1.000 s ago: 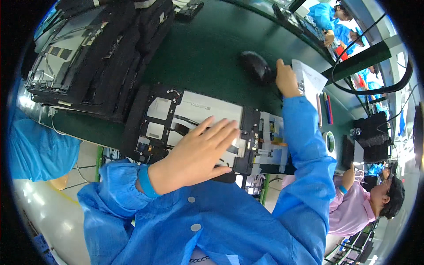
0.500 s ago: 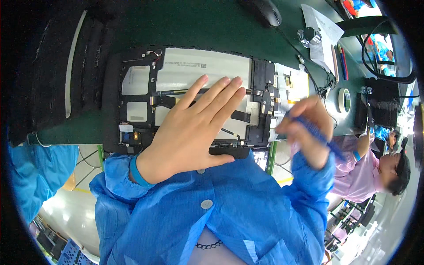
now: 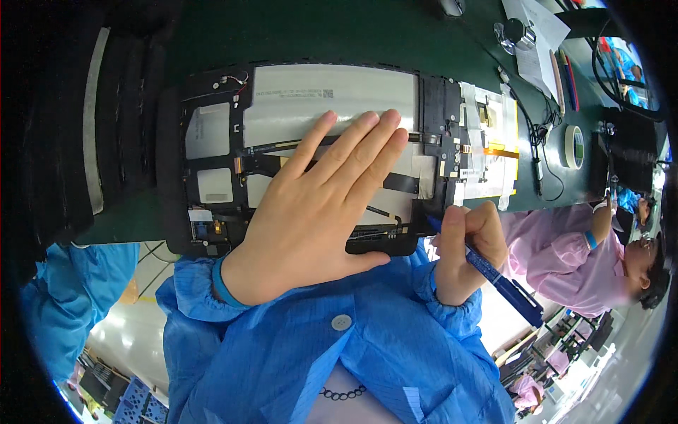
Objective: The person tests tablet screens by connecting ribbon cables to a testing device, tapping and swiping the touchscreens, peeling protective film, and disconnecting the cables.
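An opened tablet-like device (image 3: 296,95), with a black frame, pale battery panels and ribbon cables, lies on the dark green table. My left hand (image 3: 318,191) rests flat across its middle, fingers spread and pointing away from me. Beside the device's near right corner, my right hand (image 3: 470,251) grips a blue pen (image 3: 505,286); the pen's tip points at the black edge and its back end sticks out to the lower right. Whether the tip touches the edge I cannot tell. A pale panel with an orange flex cable (image 3: 494,150) joins the device's right side.
Black padded material (image 3: 123,134) stands on the left. To the right are a tape roll (image 3: 574,147), tangled cables (image 3: 542,134), pencils (image 3: 567,81) and a paper sheet (image 3: 540,53). A mouse (image 3: 453,7) sits at the far edge. A person in pink (image 3: 565,244) is at the right.
My right hand has come left and toward me, bringing the pen to the device's near right corner. My left hand stays flat on the device. The view has shifted slightly.
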The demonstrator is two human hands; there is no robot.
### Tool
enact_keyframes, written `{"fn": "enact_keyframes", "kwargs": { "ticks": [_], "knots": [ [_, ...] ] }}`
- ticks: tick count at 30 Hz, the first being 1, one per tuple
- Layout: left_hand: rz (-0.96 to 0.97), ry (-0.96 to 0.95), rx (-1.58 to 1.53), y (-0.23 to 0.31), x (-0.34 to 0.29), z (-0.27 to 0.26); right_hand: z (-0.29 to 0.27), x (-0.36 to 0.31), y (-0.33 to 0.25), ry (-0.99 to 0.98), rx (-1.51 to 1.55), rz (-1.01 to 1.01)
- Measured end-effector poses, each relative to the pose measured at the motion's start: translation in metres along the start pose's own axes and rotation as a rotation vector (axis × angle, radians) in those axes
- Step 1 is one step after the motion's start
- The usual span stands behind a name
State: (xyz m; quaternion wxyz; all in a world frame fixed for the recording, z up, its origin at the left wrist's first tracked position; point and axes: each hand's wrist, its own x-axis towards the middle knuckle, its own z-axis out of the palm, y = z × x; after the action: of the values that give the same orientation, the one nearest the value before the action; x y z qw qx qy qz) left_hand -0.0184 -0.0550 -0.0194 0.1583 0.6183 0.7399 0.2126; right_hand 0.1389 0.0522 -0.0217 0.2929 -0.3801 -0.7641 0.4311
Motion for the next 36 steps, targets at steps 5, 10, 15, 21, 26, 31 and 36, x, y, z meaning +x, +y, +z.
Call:
{"fn": "enact_keyframes", "kwargs": {
  "ticks": [5, 10, 15, 21, 26, 31, 36],
  "knots": [
    [0.007, 0.008, 0.003, 0.001, 0.001, 0.000, -0.003, -0.001, 0.001, -0.007, -0.004, -0.029],
    [-0.001, 0.011, 0.019, 0.000, -0.005, -0.001, -0.006, -0.004, 0.007, -0.100, -0.019, -0.102],
    [-0.082, 0.115, 0.169, 0.004, -0.026, -0.034, -0.019, 0.007, 0.023, 0.229, 0.342, -0.146],
    [-0.344, 0.383, 0.208, -0.023, -0.108, -0.035, -0.019, 0.008, 0.010, -0.005, -0.086, -0.037],
    [-0.525, 0.378, 0.103, -0.038, -0.122, -0.025, -0.005, -0.002, -0.004, -0.020, -0.304, 0.069],
    [-0.552, 0.453, -0.012, -0.034, -0.120, -0.031, 0.001, -0.017, -0.008, -0.138, -0.304, -0.201],
    [-0.597, 0.499, -0.119, -0.020, -0.115, -0.031, -0.013, -0.009, -0.024, -0.136, -0.149, -0.065]
  ]
}}
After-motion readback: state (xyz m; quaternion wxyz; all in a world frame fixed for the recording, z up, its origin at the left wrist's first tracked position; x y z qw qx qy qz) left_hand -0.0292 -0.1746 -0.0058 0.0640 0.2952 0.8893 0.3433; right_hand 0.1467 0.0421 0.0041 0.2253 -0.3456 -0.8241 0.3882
